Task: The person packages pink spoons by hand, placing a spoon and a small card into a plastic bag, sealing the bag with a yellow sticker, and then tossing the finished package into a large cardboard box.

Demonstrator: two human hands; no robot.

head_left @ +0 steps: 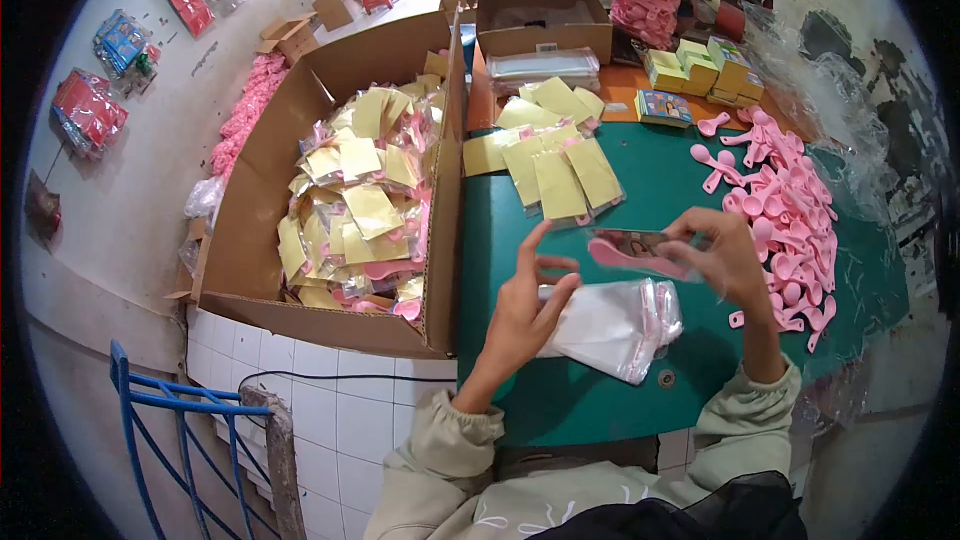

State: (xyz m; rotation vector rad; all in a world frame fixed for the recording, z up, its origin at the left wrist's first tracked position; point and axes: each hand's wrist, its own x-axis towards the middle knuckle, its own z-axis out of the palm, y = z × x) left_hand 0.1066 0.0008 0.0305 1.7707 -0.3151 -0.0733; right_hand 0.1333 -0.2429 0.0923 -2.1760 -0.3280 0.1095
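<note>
My right hand (pixel 715 248) is closed on a pink spoon (pixel 625 253) together with a printed card, held level above the table. Clear plastic seems to wrap them, but blur hides its edges. My left hand (pixel 522 318) is open, its forefinger raised and its thumb apart, with nothing held. Beneath and between both hands lies a stack of clear plastic bags (pixel 610 325). Just beyond my left fingertips are several packed bags with yellow card backs (pixel 560 183).
Left of the table stands a big cardboard box (pixel 235 230) full of packed bags. A heap of pink spoons (pixel 785 220) covers the right side of the green table (pixel 540 410). Small yellow boxes (pixel 690 68) and an open carton (pixel 545 35) sit behind. A blue railing (pixel 180 385) is lower left.
</note>
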